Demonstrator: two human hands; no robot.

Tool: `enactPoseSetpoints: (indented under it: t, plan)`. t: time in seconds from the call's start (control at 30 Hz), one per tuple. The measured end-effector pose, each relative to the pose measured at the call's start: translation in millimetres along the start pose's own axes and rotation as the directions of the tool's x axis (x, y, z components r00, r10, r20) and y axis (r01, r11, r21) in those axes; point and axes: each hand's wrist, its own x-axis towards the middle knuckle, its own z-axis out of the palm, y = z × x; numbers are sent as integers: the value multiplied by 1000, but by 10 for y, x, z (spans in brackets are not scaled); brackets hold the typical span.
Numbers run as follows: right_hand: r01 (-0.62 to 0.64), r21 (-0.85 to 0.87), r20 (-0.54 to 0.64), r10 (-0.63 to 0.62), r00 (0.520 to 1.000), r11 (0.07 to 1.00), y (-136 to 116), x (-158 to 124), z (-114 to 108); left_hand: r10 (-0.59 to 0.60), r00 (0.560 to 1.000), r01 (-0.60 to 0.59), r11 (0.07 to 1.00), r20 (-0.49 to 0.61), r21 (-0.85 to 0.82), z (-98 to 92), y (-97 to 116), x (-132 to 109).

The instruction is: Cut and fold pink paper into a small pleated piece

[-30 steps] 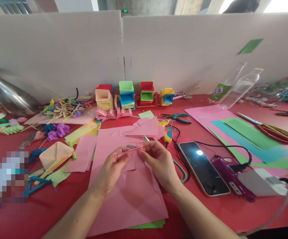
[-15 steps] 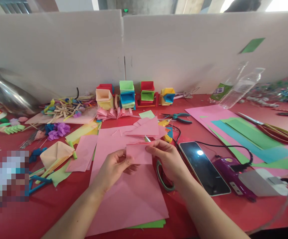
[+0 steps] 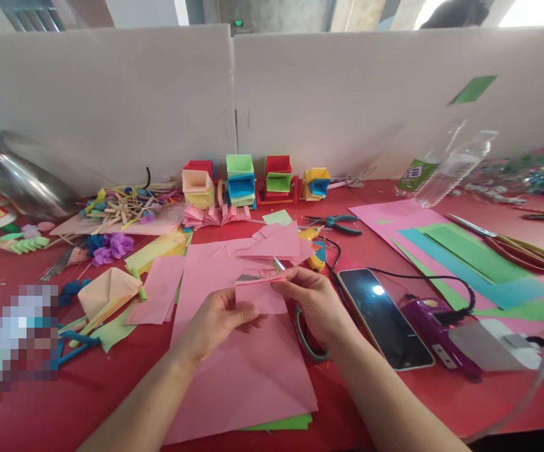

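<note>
On the left, the person's left hand (image 3: 219, 317) pinches the left end of a small, folded rectangular piece of pink paper (image 3: 262, 300), thumb flat on the face towards the wearer and fingers behind it. The piece lies directly between the two hands, above a large rectangular sheet of pink paper (image 3: 248, 389) on the red worktop (image 3: 112, 395); its long axis runs roughly side to side, from one hand to the other. What seems to matter most is the upper edge, which looks folded and faces away from the wearer: the right hand (image 3: 316, 304) is nearer to it, pinching its right end between thumb and forefinger, while the left grips lower down. As for what is hard to make out, again from the left: a pixelated block (image 3: 12, 342) masks whatever lies at the worktop's left side; most of the left hand's fingers are behind the small piece; and a dark grey patch (image 3: 249, 277) shows just beyond its upper edge, whether shadow or a separate thing I cannot tell. The back of the fold is out of sight. Beside the right hand, a grey loop handle (image 3: 302, 342) shows only in part, probably belonging to scissors, with the hand covering the middle.
</note>
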Motion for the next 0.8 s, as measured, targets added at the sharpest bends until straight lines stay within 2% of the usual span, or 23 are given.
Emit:
enactPoseSetpoints:
  t: [0.23, 0.43, 0.53, 0.7, 0.8]
  plan:
    - [12, -13, -3, -12, 1000, 1000, -14, -33, 44, -30, 997, 29, 999, -71, -16, 16, -12, 10]
    - [6, -28, 16, -6, 1000, 1000, -7, -28, 45, 40, 999, -41, 998, 27, 38, 41, -17, -8]
    - [33, -40, 53, -31, 998, 999, -1, -18, 50, 81, 996, -83, 992, 23, 95, 56, -6, -9]
    - [29, -59, 52, -26, 998, 998, 3, -22, 76, 35, 998, -23, 982, -60, 185, 81, 35, -9]
    - [27, -64, 47, -24, 999, 998, -5, -31, 79, 19, 998, -9, 985, -56, 175, 81, 43, -13]
